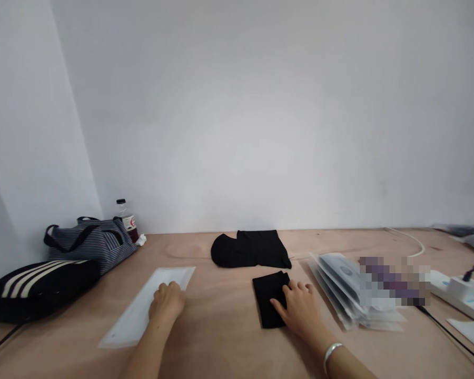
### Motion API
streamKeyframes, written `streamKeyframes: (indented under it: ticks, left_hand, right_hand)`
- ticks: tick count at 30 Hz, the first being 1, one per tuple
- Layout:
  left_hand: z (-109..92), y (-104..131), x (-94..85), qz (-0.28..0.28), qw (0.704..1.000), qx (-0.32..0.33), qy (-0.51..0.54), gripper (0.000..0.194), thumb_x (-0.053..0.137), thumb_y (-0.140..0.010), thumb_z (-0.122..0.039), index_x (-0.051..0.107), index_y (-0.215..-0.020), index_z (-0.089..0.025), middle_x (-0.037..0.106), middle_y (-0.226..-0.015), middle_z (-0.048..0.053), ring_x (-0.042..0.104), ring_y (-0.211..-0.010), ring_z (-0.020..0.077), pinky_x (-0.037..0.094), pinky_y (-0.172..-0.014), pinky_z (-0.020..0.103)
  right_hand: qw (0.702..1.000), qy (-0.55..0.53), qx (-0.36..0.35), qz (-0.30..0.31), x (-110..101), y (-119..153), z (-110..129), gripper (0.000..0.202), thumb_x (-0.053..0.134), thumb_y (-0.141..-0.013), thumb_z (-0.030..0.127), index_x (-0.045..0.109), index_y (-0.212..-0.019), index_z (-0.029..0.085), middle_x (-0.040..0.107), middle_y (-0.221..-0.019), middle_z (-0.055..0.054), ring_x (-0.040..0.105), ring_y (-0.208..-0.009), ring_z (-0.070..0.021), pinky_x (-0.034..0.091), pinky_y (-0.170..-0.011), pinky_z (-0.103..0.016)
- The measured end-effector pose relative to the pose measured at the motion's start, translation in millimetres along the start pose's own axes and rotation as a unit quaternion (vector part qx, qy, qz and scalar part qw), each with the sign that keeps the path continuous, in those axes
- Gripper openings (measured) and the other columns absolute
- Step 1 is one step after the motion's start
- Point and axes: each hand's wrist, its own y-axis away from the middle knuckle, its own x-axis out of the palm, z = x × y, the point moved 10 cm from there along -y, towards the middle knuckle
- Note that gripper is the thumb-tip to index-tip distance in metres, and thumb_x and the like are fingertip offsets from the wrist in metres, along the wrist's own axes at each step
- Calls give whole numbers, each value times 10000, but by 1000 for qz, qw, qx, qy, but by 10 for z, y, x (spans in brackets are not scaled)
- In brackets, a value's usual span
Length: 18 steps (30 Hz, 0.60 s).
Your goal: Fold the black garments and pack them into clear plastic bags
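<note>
A silver bracelet circles the right wrist, nearest the camera. The right hand lies over the right edge of a folded black cloth, thumb parted from the loosely bent fingers in a moderately open grip. The left hand rests, fingers curled, on a frosted plastic bag lying flat on the wooden table; whether it pinches the bag, I cannot tell. A black sock-shaped garment lies flat beyond the folded cloth, and a fanned stack of frosted bags sits just beside the right hand.
</note>
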Motion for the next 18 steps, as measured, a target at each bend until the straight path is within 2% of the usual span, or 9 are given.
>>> streamKeyframes:
  ticks: [3,6,9,11,14,18]
  left_hand:
    - [-2,6,-46,11,1000,9,11,250,352,-812,-110,579,-915,-89,582,-982,187,571,-907,280,423,-670,324]
    - [-97,68,-208,-2,1000,22,18,265,336,-803,-98,564,-937,-75,565,-1013,211,556,-927,312,417,-674,355]
    - [-336,185,-355,-15,998,57,29,244,353,-807,-136,557,-936,-100,572,-1002,195,561,-904,318,410,-669,366]
    - [-574,278,-380,-16,995,94,42,216,376,-801,-148,561,-910,-127,592,-969,163,575,-876,291,407,-666,342]
    - [-991,418,-285,-3,984,163,69,159,433,-770,-142,580,-831,-151,624,-887,115,590,-829,238,396,-657,288]
    - [-1443,557,-20,20,968,223,114,142,462,-743,-143,599,-708,-157,635,-734,71,597,-729,198,381,-609,249]
  right_hand:
    - [1000,-8,-8,6,33,-15,-1,429,373,-797,527,620,-846,180,589,-912,-151,497,-898,-325,285,-817,-490]
    - [999,-29,-25,-1,63,-38,-2,432,371,-794,524,605,-937,190,554,-1069,-152,436,-1023,-335,195,-909,-528]
    - [993,-74,-87,8,105,-48,89,446,351,-821,482,527,-1125,206,448,-1254,-105,315,-1178,-296,55,-989,-511]
    - [984,-107,-138,32,139,-30,180,461,305,-851,465,460,-1212,224,400,-1306,-72,239,-1235,-262,12,-1008,-487]
    - [965,-144,-199,86,191,36,301,520,283,-850,514,351,-1294,251,325,-1357,-63,165,-1268,-261,25,-1009,-492]
    - [951,-157,-224,141,270,100,338,760,402,-729,648,191,-1350,264,198,-1399,-104,110,-1270,-322,38,-980,-554]
